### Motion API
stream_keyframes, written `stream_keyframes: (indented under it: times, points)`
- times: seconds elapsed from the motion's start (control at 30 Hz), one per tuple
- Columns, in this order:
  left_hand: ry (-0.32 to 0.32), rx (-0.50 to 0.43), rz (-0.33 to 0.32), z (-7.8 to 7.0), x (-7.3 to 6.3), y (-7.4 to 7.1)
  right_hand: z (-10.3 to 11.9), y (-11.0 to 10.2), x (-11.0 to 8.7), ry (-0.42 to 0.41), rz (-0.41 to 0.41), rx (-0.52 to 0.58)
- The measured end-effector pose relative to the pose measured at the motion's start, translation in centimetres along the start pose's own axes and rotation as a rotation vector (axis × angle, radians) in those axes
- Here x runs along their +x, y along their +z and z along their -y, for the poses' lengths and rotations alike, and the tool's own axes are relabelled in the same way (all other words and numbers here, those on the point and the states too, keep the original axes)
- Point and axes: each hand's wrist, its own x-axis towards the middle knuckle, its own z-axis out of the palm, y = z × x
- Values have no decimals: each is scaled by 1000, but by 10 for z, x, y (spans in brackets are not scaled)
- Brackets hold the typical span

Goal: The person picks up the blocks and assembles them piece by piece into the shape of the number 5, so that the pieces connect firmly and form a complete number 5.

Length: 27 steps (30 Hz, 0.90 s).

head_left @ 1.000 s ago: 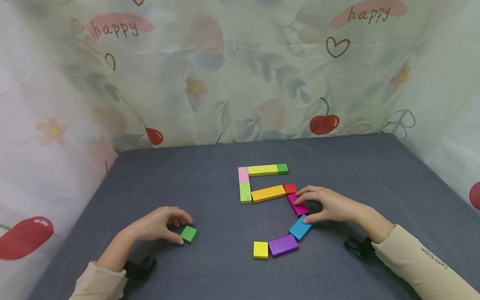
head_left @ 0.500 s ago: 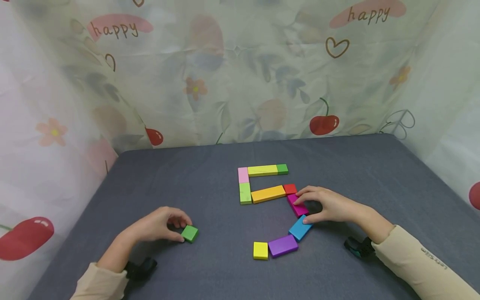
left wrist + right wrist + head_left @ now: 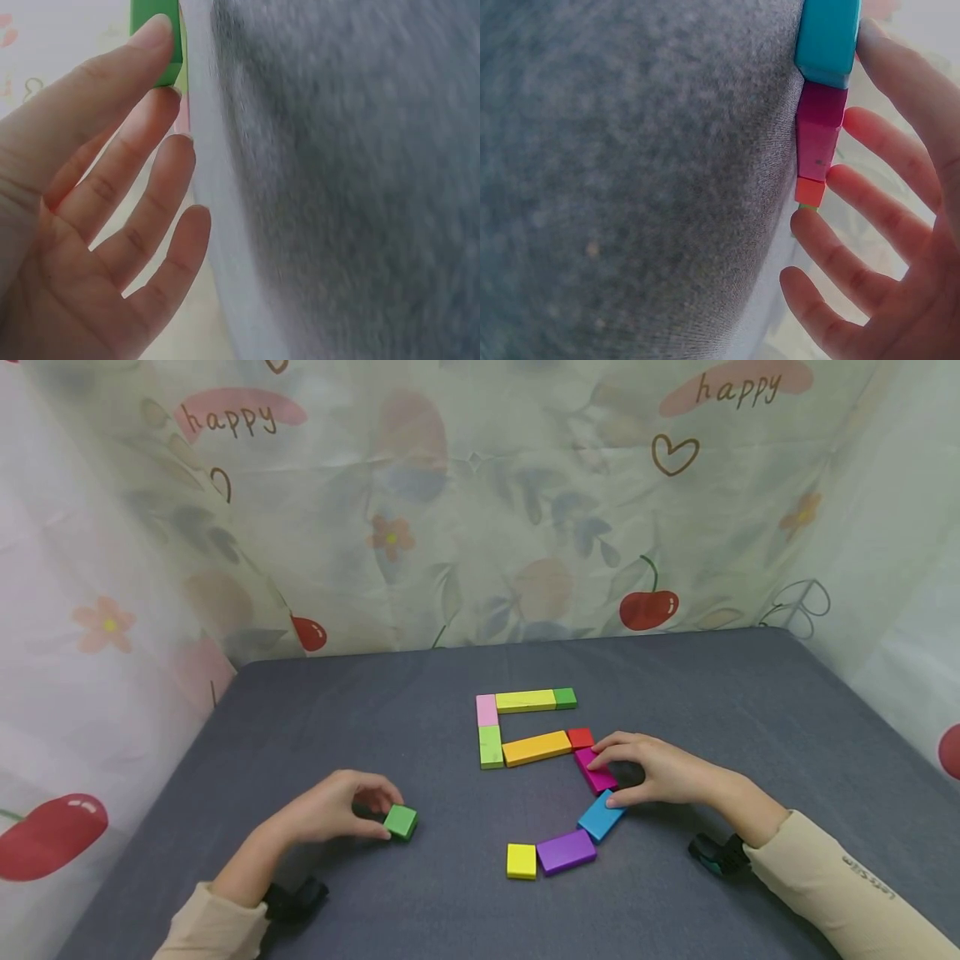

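Note:
Between thumb and fingertips, my left hand (image 3: 341,806) pinches a small green block (image 3: 401,822), left of the row of blocks. The left wrist view shows the thumb on one face of this block (image 3: 157,45), its upper end cut off by the frame. My right hand (image 3: 663,768) touches two blocks lying on the table: its thumb is on the blue block (image 3: 600,816), its fingertips on the magenta block (image 3: 596,771). In the right wrist view those fingers are spread along the blue block (image 3: 827,41) and the magenta block (image 3: 821,135).
A red block (image 3: 581,738), an orange block (image 3: 537,748), a light green block (image 3: 491,747), a pink block (image 3: 487,710), a long yellow block (image 3: 525,701) and a second green block (image 3: 565,697) continue the line. A purple block (image 3: 566,852) and yellow block (image 3: 521,861) form its near end.
My left hand has moved a little to the right and slightly away from me with the green block. The right hand and the row of blocks have stayed put.

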Motion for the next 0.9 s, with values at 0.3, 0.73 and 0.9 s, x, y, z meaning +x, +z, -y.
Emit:
stream_keyframes:
  times: [0.3,0.73,0.9]
  points:
    - [35,-1,-20,-14,9,11,0,0,0,0,1,-2]
    - [46,0,8,-32,20,26,-2,1,-1,-10,-3,5]
    - [31,6,21,-37,23,30,-2,1,0,-17,-5,1]
